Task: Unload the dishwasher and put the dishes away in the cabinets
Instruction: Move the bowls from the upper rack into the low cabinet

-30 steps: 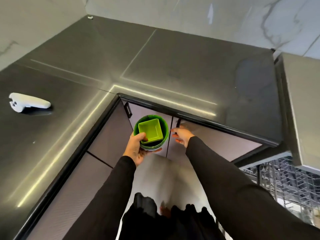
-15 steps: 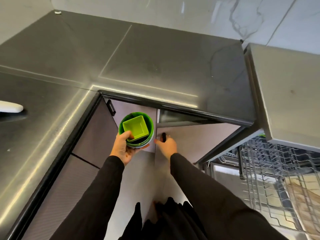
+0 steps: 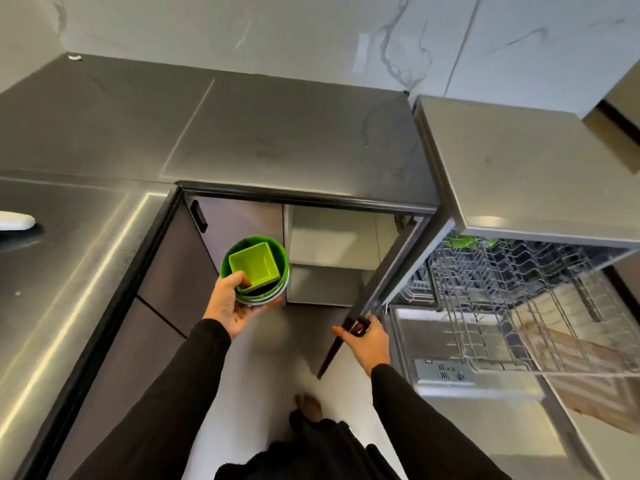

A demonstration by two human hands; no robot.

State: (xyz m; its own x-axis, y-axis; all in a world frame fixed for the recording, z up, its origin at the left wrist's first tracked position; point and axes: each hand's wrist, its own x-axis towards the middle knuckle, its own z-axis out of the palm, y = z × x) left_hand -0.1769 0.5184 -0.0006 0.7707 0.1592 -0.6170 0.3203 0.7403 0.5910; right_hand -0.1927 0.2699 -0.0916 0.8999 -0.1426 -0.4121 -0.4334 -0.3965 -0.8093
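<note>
1. Grey L-shaped countertop (image 3: 277, 133) wrapped the corner below a marble-veined wall (image 3: 277, 26); a white object (image 3: 15, 220) lay at its left edge, only partly in view.
2. Left hand (image 3: 231, 303) held a nested stack of dishes — a round green bowl (image 3: 277, 249) with a lime square container (image 3: 256, 266) inside — its thumb hooked over the rim and its fingers curled beneath.
3. The stack hung in front of the closed corner cabinet doors, just left of the open cabinet (image 3: 332, 251), whose pale shelves were exposed.
4. Right hand (image 3: 369, 342) gripped the dark handle (image 3: 360, 325) of the cabinet door (image 3: 384, 282), which stood swung out to the right.
5. Dishwasher (image 3: 485, 358) stood open at the right — its wire rack (image 3: 519, 289) pulled out, with something green at the back of the rack.
6. A bare foot (image 3: 308, 405) showed on the pale floor between the two dark sleeves.
</note>
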